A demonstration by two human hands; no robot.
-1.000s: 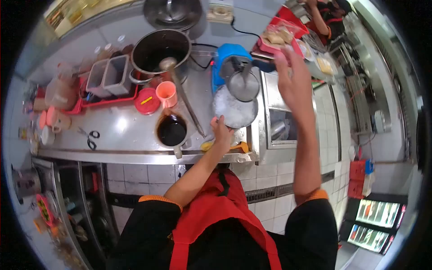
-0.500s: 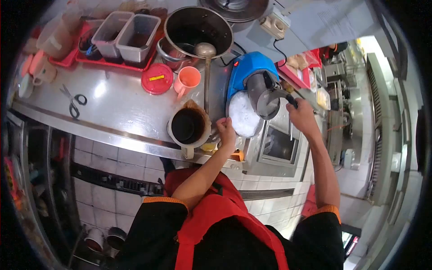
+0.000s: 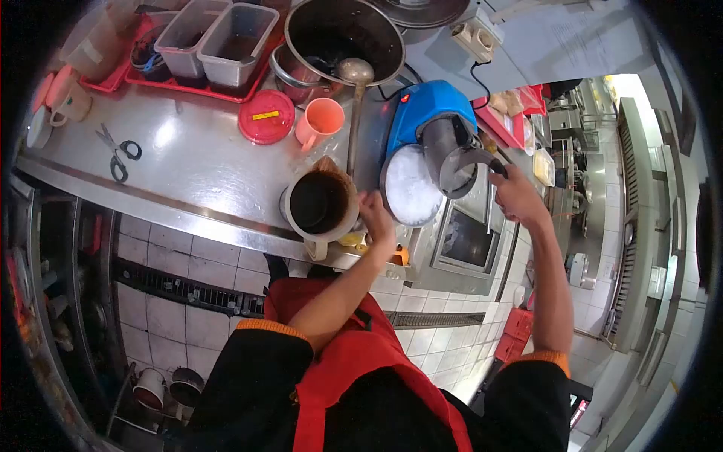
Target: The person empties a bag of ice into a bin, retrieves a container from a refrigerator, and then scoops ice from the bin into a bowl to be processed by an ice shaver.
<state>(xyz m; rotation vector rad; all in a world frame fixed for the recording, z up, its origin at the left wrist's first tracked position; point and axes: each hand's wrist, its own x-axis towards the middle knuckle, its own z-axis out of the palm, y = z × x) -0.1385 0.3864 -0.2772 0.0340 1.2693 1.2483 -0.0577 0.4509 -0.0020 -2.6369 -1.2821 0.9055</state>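
My right hand [image 3: 518, 197] is wrapped round the black handle [image 3: 497, 166] of a blue ice crusher [image 3: 433, 105], whose red light is lit. Under its dark metal spout stands a metal bowl [image 3: 414, 185] heaped with white crushed ice. Between that bowl and a pale jug [image 3: 286, 205] is my left hand [image 3: 377, 218], fingers curled, fingertips close to the jug's rim; I cannot tell what they hold. The jug contains dark liquid and has a brown-stained filter cloth over its rim.
A large pot [image 3: 399, 41] with a long ladle [image 3: 356, 113] stands behind. An orange mug [image 3: 324, 117], a red lid [image 3: 266, 117] and scissors [image 3: 118, 151] lie leftward. Plastic tubs [image 3: 237, 45] sit on a red tray [image 3: 248, 94]. A power socket [image 3: 474, 39] is mounted behind the crusher.
My left hand has moved from the ice bowl's rim leftward to beside the jug, its fingers more curled. My right hand stays on the handle. The whole view has shifted slightly.
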